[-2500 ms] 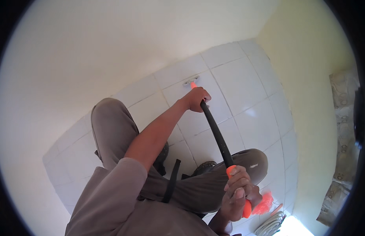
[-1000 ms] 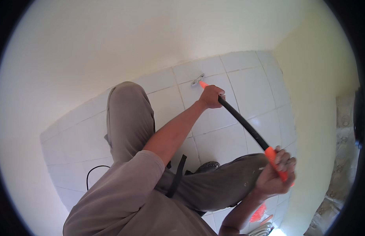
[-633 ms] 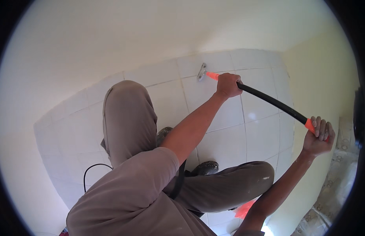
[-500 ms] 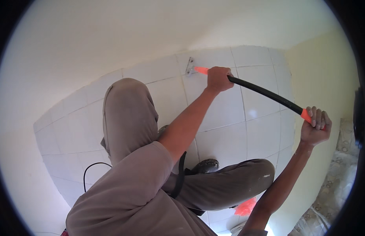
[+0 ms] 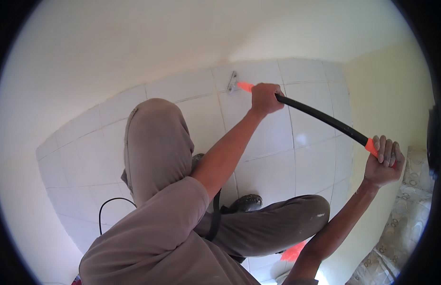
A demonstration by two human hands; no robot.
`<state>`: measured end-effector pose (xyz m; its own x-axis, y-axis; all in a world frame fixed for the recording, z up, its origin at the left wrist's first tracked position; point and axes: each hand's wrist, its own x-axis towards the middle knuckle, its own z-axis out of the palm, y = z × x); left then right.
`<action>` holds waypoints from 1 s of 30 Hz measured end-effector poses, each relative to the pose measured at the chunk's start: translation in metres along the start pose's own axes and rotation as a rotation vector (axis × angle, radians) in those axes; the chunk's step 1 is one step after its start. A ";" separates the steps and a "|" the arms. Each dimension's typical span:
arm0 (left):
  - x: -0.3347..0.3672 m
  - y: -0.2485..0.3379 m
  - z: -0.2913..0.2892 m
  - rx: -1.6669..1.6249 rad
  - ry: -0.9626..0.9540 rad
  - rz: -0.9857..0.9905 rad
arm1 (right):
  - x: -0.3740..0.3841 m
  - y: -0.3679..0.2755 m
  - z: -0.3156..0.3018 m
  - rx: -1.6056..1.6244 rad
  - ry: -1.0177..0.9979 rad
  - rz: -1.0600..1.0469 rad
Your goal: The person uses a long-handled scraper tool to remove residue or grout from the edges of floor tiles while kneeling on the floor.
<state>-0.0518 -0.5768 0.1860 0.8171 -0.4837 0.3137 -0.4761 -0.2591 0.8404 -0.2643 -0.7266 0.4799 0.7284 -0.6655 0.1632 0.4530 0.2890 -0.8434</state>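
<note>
A long-handled scraper (image 5: 320,116) with a black shaft and orange end sections slants across the front of me. My left hand (image 5: 266,99) is wrapped around its orange lower section, close behind the flat metal head (image 5: 232,82). That head is at the white floor tiles near the far wall; whether its edge presses on them is hard to tell. Higher up and to the right, my right hand (image 5: 384,162) grips the orange end of the handle, its fingers dusted with pale powder.
White tiles (image 5: 268,175) with dark joints meet cream walls (image 5: 135,42) ahead and to the right. My bent knees (image 5: 158,133) and a dark shoe (image 5: 249,203) are below. Patterned sheeting (image 5: 410,213) lies at right, an orange-red plastic piece (image 5: 293,251) beneath my leg, a black cable (image 5: 111,202) at left.
The scraper head has shifted slightly to the right across the tiles, and both hands have moved a little right and down with the handle. Both grips stay the same.
</note>
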 end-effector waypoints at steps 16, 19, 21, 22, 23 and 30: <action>-0.014 0.004 0.000 0.054 -0.021 0.012 | -0.007 0.005 -0.025 0.069 0.063 0.020; -0.013 -0.003 -0.002 0.004 -0.020 -0.008 | -0.009 0.011 -0.024 0.032 0.128 0.002; -0.015 -0.001 0.002 0.039 -0.020 0.015 | -0.012 0.006 -0.026 0.009 0.120 -0.006; -0.015 -0.002 0.003 0.040 -0.021 0.018 | -0.014 0.006 -0.028 0.010 0.122 -0.009; -0.015 -0.003 0.004 0.048 -0.030 0.020 | -0.016 0.008 -0.030 0.044 0.107 -0.005; -0.016 -0.006 -0.005 -0.011 -0.020 0.001 | -0.028 0.014 -0.014 0.004 0.085 -0.008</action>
<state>-0.0599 -0.5631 0.1785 0.8100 -0.5007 0.3053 -0.4729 -0.2500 0.8449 -0.2856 -0.7142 0.4566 0.6781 -0.7241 0.1258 0.4610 0.2858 -0.8401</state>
